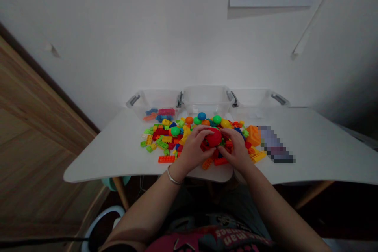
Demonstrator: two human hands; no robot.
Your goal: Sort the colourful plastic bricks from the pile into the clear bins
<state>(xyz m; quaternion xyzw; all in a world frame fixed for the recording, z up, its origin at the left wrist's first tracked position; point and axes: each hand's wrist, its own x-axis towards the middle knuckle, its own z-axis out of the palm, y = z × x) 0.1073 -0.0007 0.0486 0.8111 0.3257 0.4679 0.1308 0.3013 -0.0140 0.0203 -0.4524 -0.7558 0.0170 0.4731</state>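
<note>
A red ball (pixel 214 138), smooth and slightly egg-shaped, is between my two hands above the pile of toy bricks. My left hand (pixel 195 145) is closed round its left side, fingers over the top and thumb below. At its right edge, my right hand (pixel 236 147) curls with fingertips and thumb against the ball; the exact contact is hard to make out. Under and around both hands lie loose building bricks (pixel 162 145) in several colours. Behind them sit more balls, among them a blue ball (pixel 201 116), a green ball (pixel 217 119) and an orange ball (pixel 189 120).
Three clear plastic bins stand along the wall: a left bin (pixel 159 96) with blue, pink and orange pieces, a middle bin (pixel 206 93) and a right bin (pixel 251 96). An orange block (pixel 254 135) and a pixelated flat object (pixel 276 145) lie right on the white table (pixel 319 145).
</note>
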